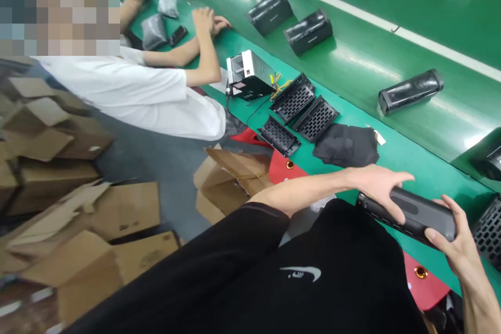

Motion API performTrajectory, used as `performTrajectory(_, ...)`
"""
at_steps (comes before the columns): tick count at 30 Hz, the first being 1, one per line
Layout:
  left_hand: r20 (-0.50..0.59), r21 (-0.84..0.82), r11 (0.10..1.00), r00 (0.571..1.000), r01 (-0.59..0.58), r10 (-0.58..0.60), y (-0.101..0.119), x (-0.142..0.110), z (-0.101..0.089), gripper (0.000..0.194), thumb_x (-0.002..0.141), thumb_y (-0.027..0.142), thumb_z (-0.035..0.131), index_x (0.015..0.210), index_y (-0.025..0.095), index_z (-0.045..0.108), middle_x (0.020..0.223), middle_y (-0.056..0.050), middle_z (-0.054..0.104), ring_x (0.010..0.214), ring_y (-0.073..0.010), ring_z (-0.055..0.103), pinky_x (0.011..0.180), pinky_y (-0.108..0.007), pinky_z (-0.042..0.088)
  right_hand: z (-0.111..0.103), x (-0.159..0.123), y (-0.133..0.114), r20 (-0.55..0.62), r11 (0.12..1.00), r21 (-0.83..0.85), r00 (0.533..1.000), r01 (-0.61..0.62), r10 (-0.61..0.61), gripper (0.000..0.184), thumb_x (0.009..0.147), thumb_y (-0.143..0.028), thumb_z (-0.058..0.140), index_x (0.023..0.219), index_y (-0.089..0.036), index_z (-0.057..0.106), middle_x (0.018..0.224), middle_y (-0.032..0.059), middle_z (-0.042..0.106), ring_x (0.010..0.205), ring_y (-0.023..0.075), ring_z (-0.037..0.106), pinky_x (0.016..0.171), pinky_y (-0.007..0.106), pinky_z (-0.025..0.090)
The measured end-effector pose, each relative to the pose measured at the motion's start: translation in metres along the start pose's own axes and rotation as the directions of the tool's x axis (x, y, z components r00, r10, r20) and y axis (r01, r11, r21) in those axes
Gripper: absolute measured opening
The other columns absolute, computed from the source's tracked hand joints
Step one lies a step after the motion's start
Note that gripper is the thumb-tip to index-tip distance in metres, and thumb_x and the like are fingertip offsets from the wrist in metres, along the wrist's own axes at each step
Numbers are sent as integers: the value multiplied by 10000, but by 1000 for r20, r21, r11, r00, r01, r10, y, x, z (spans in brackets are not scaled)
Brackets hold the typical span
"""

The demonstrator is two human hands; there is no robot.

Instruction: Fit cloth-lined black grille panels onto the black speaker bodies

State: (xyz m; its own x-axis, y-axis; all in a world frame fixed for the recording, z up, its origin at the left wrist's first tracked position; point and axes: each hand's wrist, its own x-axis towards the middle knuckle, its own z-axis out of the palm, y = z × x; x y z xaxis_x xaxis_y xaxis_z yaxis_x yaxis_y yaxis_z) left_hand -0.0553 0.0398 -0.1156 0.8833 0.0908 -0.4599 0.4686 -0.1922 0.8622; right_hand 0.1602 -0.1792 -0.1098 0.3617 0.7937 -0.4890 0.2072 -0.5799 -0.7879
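A black box-shaped speaker (pixel 418 214) is held over the near edge of the green table. My right hand (pixel 456 237) is closed around its right end, thumb on the near side and fingers on the far side. My left hand (pixel 381 185) grips toward the left end, one digit laid down across the top and another sticking out past the far edge. The underside of the speaker is hidden. Left of my hands lie black fabric-like sheets (pixel 346 145) and several black perforated grille panels (pixel 316 118).
Black speakers (pixel 309 31) stand along the green conveyor (pixel 360 57) beyond the table. A metal-cased device (pixel 250 75) with yellow wires sits farther left. A co-worker in a white shirt (pixel 136 88) sits beside it. Open cardboard boxes (pixel 129 209) cover the floor at left.
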Motion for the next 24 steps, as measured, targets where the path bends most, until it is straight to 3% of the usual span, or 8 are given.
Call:
performTrajectory(2, -49, -256, 965, 996, 56, -70, -24, -21, 6, 1175, 616, 747, 869, 1594, 305, 393, 1570, -136, 531, 1371, -391, 573, 1116, -498, 455, 6, -20, 23, -52, 994, 106, 998, -25, 31, 925, 713, -579, 858, 1517, -297, 496, 1474, 128, 574, 1331, 382, 555, 1099, 538, 462)
performTrajectory(5, -144, -542, 840, 987, -15, -76, -46, -45, 22, 1048, 694, 648, 873, 1572, 306, 413, 1575, -120, 497, 1390, -349, 547, 1114, -458, 463, 15, -42, 44, -122, 978, 191, 987, -82, 107, 878, 695, -559, 872, 1470, -318, 537, 1455, 122, 584, 1345, 401, 541, 1087, 558, 471)
performTrajectory(8, -221, -593, 799, 974, -100, -42, -45, -55, 37, 975, 699, 539, 909, 1528, 316, 447, 1495, -96, 529, 1315, -319, 563, 1084, -443, 466, 23, -52, 46, -158, 971, 219, 978, -99, 136, 854, 677, -562, 884, 1433, -323, 566, 1454, 119, 582, 1350, 407, 536, 1081, 561, 476)
performTrajectory(11, -257, -608, 785, 965, -119, -53, -35, -53, 42, 830, 731, 510, 891, 1435, 287, 513, 1223, -56, 611, 1086, -251, 608, 952, -389, 498, 28, -54, 38, -181, 978, 192, 977, -80, 115, 834, 686, -576, 878, 1416, -307, 575, 1454, 111, 586, 1349, 401, 532, 1096, 554, 460)
performTrajectory(15, -268, -647, 756, 958, -102, -100, -33, -38, 40, 728, 752, 490, 861, 1371, 276, 542, 1111, -26, 595, 998, -211, 584, 892, -344, 496, 30, -43, 30, -225, 972, 201, 960, -122, 167, 771, 712, -605, 866, 1366, -283, 615, 1419, 92, 607, 1309, 365, 545, 1128, 505, 416)
performTrajectory(18, -203, -626, 777, 948, 66, -244, -42, -19, 32, 710, 775, 559, 804, 1381, 282, 558, 1201, -48, 603, 1112, -253, 588, 959, -379, 495, 27, -24, 33, -98, 879, 370, 929, -299, 357, 798, 743, -644, 845, 1413, -287, 598, 1313, 89, 648, 1163, 318, 620, 1004, 441, 501)
performTrajectory(21, -113, -627, 756, 939, 187, -326, -51, 7, 14, 795, 798, 640, 741, 1476, 294, 512, 1442, -89, 557, 1303, -296, 550, 1052, -410, 485, 21, -5, 49, 17, 803, 465, 911, -372, 412, 958, 718, -649, 871, 1540, -328, 497, 1342, 85, 646, 1118, 292, 648, 944, 415, 536)
performTrajectory(24, -45, -619, 755, 950, 216, -308, -53, 41, -13, 880, 746, 657, 767, 1504, 301, 496, 1498, -104, 561, 1251, -300, 612, 941, -381, 561, 15, 13, 72, -40, 844, 424, 924, -328, 379, 1015, 599, -567, 964, 1488, -310, 546, 1385, 85, 636, 1177, 303, 629, 1016, 442, 517)
